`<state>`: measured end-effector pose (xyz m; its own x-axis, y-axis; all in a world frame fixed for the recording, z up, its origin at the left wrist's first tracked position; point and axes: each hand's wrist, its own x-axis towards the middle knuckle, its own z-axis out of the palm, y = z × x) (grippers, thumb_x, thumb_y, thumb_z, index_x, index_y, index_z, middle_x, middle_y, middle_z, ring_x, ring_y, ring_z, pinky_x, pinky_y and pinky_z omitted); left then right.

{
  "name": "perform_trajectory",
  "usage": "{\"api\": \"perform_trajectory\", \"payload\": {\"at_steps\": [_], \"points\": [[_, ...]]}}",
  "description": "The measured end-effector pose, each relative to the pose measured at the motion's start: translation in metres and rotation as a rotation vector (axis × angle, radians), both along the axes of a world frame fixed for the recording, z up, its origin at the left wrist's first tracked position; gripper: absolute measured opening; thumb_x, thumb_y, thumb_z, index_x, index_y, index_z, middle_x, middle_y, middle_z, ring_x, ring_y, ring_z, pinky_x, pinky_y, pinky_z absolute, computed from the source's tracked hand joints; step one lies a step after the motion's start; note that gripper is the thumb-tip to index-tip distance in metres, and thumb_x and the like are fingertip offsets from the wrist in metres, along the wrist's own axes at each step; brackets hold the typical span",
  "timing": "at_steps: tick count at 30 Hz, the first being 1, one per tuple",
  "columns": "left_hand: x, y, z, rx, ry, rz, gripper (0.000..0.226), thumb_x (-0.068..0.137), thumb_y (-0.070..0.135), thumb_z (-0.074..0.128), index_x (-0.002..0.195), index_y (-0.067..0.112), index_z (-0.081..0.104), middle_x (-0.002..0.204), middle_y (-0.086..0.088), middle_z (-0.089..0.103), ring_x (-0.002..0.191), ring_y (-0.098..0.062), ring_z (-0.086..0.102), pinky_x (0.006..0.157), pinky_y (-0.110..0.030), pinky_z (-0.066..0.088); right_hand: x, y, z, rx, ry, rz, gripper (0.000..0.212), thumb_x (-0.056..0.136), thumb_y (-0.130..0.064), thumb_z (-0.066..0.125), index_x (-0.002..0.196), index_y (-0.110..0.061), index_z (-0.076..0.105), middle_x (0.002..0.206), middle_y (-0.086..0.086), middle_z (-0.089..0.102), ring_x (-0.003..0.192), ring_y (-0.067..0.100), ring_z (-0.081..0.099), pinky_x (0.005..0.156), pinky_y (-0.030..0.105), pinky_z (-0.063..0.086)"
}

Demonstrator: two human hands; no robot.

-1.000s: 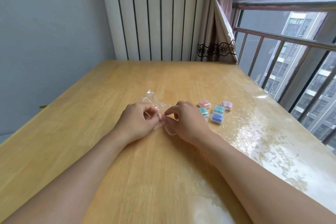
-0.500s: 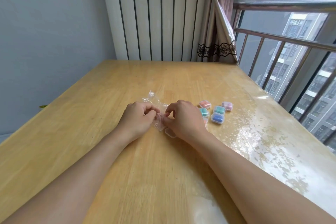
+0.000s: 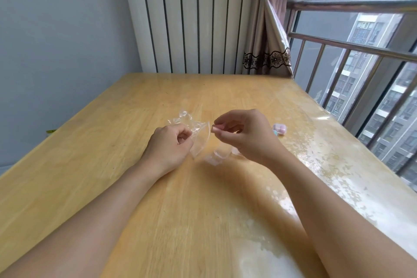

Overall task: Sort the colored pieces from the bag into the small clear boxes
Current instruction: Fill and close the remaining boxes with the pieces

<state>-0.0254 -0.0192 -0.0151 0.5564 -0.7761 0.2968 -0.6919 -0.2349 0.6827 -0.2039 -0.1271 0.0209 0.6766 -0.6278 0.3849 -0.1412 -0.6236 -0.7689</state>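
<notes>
My left hand (image 3: pixel 169 145) grips the edge of a small crumpled clear plastic bag (image 3: pixel 199 134) just above the wooden table (image 3: pixel 198 214). To its right, my right hand (image 3: pixel 246 134) is raised a little and pinches a small pale pink piece (image 3: pixel 215 129) between thumb and forefinger. Under that hand an open small clear box (image 3: pixel 219 154) lies on the table. A closed box with pink contents (image 3: pixel 280 130) shows past the right hand, with a teal edge beside it; the other boxes are hidden behind the hand.
The table's right edge (image 3: pixel 352 142) runs along a window with metal railings (image 3: pixel 352 46). A striped radiator panel (image 3: pixel 191 18) and a curtain (image 3: pixel 268 52) stand behind the far edge. A grey wall is on the left.
My right hand has drawn away from the bag, up and to the right, with a small pink piece pinched in it. The bag's mouth now gapes, and my hand covers most of the boxes.
</notes>
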Motion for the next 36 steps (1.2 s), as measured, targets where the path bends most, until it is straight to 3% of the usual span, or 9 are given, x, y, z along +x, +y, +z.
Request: {"api": "perform_trajectory", "payload": {"at_steps": [4, 7, 16, 20, 22, 25, 29, 33, 36], "points": [[-0.009, 0.007, 0.012, -0.264, -0.047, -0.03, 0.018, 0.078, 0.038, 0.074, 0.092, 0.027, 0.074, 0.074, 0.01, 0.067, 0.066, -0.009, 0.057, 0.063, -0.016, 0.044, -0.014, -0.005, 0.007, 0.164, 0.117, 0.118, 0.018, 0.082, -0.014, 0.084, 0.098, -0.011, 0.078, 0.087, 0.007, 0.079, 0.085, 0.022, 0.077, 0.082, 0.044, 0.063], [-0.019, 0.016, 0.018, -0.202, -0.115, -0.278, 0.045, 0.066, 0.054, 0.081, 0.102, 0.027, 0.073, 0.076, 0.01, 0.062, 0.063, -0.013, 0.05, 0.057, -0.016, 0.043, -0.015, -0.008, 0.007, 0.159, 0.194, 0.137, 0.017, 0.083, -0.008, 0.082, 0.099, -0.012, 0.079, 0.088, 0.01, 0.078, 0.073, 0.013, 0.071, 0.068, 0.034, 0.058], [-0.026, 0.009, 0.006, -0.048, -0.011, -0.361, 0.032, 0.068, 0.035, 0.092, 0.096, 0.032, 0.076, 0.066, 0.024, 0.064, 0.053, -0.006, 0.045, 0.055, -0.016, 0.042, -0.013, -0.008, 0.004, 0.203, 0.357, 0.221, 0.02, 0.086, -0.007, 0.075, 0.101, -0.019, 0.078, 0.084, 0.0, 0.068, 0.063, 0.009, 0.054, 0.057, 0.022, 0.046], [-0.031, 0.008, 0.005, -0.047, 0.193, -0.416, 0.016, 0.079, 0.02, 0.086, 0.092, 0.027, 0.079, 0.068, 0.008, 0.07, 0.054, -0.003, 0.051, 0.057, -0.015, 0.045, -0.011, -0.007, 0.0, 0.177, 0.416, 0.204, 0.027, 0.086, -0.001, 0.067, 0.103, -0.019, 0.078, 0.082, -0.006, 0.067, 0.056, 0.002, 0.054, 0.055, 0.015, 0.043], [-0.033, 0.008, 0.006, -0.019, 0.32, -0.407, 0.01, 0.084, 0.017, 0.082, 0.091, 0.023, 0.079, 0.072, -0.004, 0.075, 0.058, -0.007, 0.059, 0.057, -0.021, 0.049, -0.01, -0.007, -0.002, 0.184, 0.429, 0.203, 0.027, 0.09, -0.003, 0.063, 0.103, -0.021, 0.078, 0.084, -0.005, 0.067, 0.061, 0.002, 0.055, 0.061, 0.017, 0.045], [-0.033, 0.008, 0.005, 0.008, 0.429, -0.379, 0.004, 0.089, 0.017, 0.076, 0.089, 0.021, 0.077, 0.074, 0.001, 0.078, 0.06, -0.007, 0.066, 0.056, -0.027, 0.048, -0.007, -0.006, -0.004, 0.217, 0.449, 0.214, 0.024, 0.093, -0.01, 0.06, 0.102, -0.025, 0.078, 0.088, -0.003, 0.068, 0.075, 0.009, 0.058, 0.071, 0.028, 0.049], [-0.031, 0.007, 0.002, 0.026, 0.44, -0.37, 0.005, 0.09, 0.019, 0.075, 0.093, 0.022, 0.077, 0.071, -0.006, 0.075, 0.056, -0.017, 0.05, 0.057, -0.025, 0.042, -0.005, -0.006, -0.005, 0.276, 0.443, 0.212, 0.025, 0.095, -0.006, 0.058, 0.103, -0.021, 0.077, 0.087, 0.0, 0.064, 0.077, 0.013, 0.057, 0.07, 0.029, 0.049], [-0.033, 0.005, 0.003, -0.018, 0.498, -0.363, 0.019, 0.09, 0.014, 0.075, 0.105, 0.024, 0.071, 0.084, 0.002, 0.078, 0.064, -0.011, 0.067, 0.052, -0.013, 0.042, -0.005, -0.005, -0.004, 0.289, 0.432, 0.224, 0.029, 0.094, -0.002, 0.056, 0.108, -0.018, 0.076, 0.088, 0.001, 0.065, 0.076, 0.01, 0.059, 0.069, 0.027, 0.05], [-0.032, 0.003, 0.001, -0.031, 0.462, -0.311, 0.022, 0.091, 0.019, 0.074, 0.107, 0.034, 0.068, 0.078, 0.004, 0.073, 0.064, -0.019, 0.061, 0.05, -0.022, 0.046, -0.007, -0.008, 0.0, 0.308, 0.317, 0.213, 0.029, 0.092, 0.003, 0.059, 0.111, -0.014, 0.074, 0.086, 0.005, 0.067, 0.072, 0.013, 0.062, 0.064, 0.028, 0.052]]}}
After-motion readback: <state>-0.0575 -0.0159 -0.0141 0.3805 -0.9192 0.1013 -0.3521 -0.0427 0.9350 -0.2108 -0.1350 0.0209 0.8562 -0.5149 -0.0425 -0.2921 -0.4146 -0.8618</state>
